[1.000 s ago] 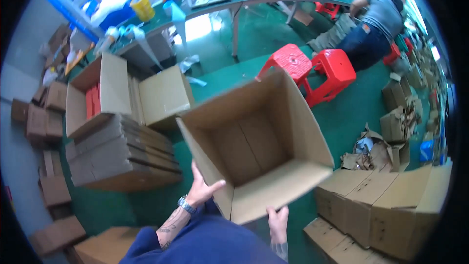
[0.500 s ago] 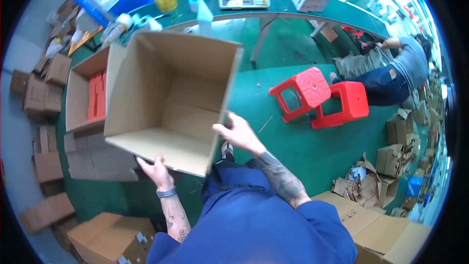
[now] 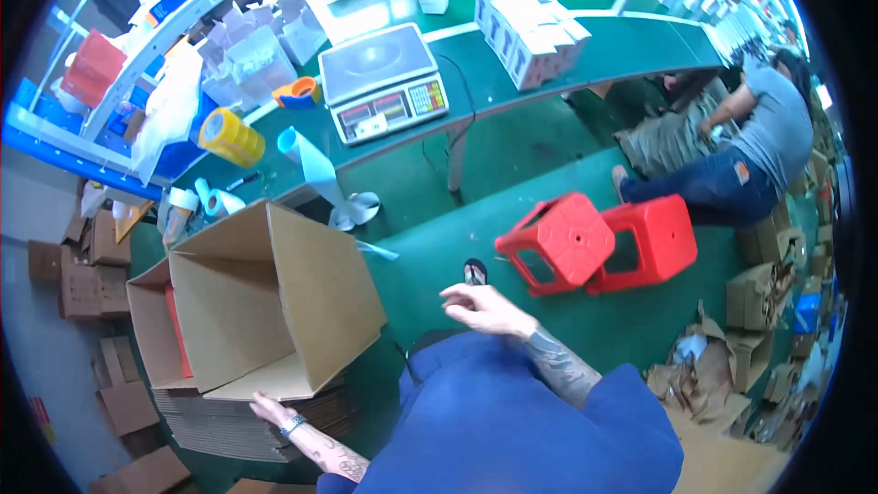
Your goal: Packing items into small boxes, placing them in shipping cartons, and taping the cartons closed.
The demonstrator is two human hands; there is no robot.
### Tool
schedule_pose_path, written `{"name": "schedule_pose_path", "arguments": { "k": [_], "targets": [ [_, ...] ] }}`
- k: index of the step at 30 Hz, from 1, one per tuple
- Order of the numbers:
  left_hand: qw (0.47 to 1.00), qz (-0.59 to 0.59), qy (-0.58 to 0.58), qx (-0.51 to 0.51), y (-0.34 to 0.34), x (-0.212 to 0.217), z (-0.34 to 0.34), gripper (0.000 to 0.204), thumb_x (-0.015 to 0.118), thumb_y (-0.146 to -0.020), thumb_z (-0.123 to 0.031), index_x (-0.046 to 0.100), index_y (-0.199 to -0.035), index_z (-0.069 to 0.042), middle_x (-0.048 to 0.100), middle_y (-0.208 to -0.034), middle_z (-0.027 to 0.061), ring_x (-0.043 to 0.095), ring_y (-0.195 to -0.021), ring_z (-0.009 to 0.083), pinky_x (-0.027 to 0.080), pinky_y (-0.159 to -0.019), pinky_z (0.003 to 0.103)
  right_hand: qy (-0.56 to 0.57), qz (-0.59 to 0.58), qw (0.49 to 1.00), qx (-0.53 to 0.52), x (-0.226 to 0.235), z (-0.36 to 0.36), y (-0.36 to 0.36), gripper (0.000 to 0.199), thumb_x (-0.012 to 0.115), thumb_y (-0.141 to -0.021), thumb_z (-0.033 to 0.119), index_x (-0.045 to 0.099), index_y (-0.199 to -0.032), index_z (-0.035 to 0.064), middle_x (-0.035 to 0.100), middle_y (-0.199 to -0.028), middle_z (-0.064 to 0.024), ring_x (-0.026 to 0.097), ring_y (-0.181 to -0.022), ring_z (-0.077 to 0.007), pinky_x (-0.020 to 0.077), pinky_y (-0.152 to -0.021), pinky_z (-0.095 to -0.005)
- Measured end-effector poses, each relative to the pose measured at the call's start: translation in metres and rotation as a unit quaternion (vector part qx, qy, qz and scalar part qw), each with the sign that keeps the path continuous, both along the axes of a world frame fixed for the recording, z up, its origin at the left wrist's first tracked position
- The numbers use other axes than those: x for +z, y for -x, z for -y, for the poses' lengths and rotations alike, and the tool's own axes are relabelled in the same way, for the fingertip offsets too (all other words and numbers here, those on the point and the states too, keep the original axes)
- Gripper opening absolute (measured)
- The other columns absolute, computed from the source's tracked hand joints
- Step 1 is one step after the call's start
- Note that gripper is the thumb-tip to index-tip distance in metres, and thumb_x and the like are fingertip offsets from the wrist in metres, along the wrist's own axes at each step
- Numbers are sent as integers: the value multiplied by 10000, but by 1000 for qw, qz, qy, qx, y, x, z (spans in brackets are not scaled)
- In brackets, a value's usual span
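A green floor [image 3: 512,174] runs under a long green workbench [image 3: 631,46] that carries a weighing scale [image 3: 382,82], a yellow tape roll [image 3: 230,137] and a row of white boxes [image 3: 530,29]. Two red plastic stools [image 3: 599,242] stand on the floor, and beyond them another person [image 3: 750,151] crouches over flattened cardboard.

Lower left, an open cardboard box [image 3: 261,302] rests on a stack of flattened cartons [image 3: 256,421], its mouth tilted up and away from the wearer, its flaps standing open. The left hand [image 3: 267,407] lies at the box's lower near edge, just under the bottom flap, fingers stretched flat and held together; whether it actually touches the cardboard cannot be told. The right hand [image 3: 480,306] is clear of the box, off to its right above the blue-clad lap [image 3: 512,421], holding nothing, its fingers loosely spread and pointing toward the box. Behind the box sits another open carton [image 3: 151,329] with red contents.
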State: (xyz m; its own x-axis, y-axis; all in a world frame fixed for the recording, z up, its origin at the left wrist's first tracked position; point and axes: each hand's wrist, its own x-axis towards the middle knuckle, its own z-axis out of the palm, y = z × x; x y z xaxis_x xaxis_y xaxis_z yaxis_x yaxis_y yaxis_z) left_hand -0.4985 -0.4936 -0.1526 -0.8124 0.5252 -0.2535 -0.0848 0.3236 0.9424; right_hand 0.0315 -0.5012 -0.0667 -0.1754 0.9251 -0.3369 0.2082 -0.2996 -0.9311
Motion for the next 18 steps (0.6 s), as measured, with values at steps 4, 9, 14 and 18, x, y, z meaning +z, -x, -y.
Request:
{"name": "schedule_pose_path", "arguments": {
  "k": [4,9,14,18],
  "targets": [
    [986,-143,62,57,55,-10,-1,462,440,-965,-144,348,-1330,122,454,-1290,311,516,-1151,348,427,-995,367,37,-34,997,-55,-11,-63,-78,306,609,-899,115,586,-1176,-12,688,-1006,-118,642,-852,-160,515,-766,-254],
    [944,-293,123,89,-81,102,-65,452,423,-969,-95,335,-1386,55,437,-1363,254,511,-1196,359,436,-1016,382,11,-80,986,-146,-4,-175,-158,303,612,-900,94,581,-1185,-5,675,-1025,-147,639,-905,-172,521,-820,-272],
    [953,-290,-53,66,-202,160,-166,444,416,-965,-74,353,-1397,0,453,-1372,190,559,-1130,298,456,-989,352,-108,-33,975,-191,7,-376,-199,326,624,-892,109,571,-1192,-5,656,-1070,-132,622,-964,-191,519,-831,-281],
    [954,-272,-125,-2,-252,164,-259,441,417,-957,-59,368,-1393,-18,467,-1362,157,596,-1003,227,476,-932,307,-120,0,943,-310,-16,-539,-226,448,664,-867,154,515,-1256,-10,628,-1119,-138,600,-987,-204,503,-840,-292]
  ]
}}
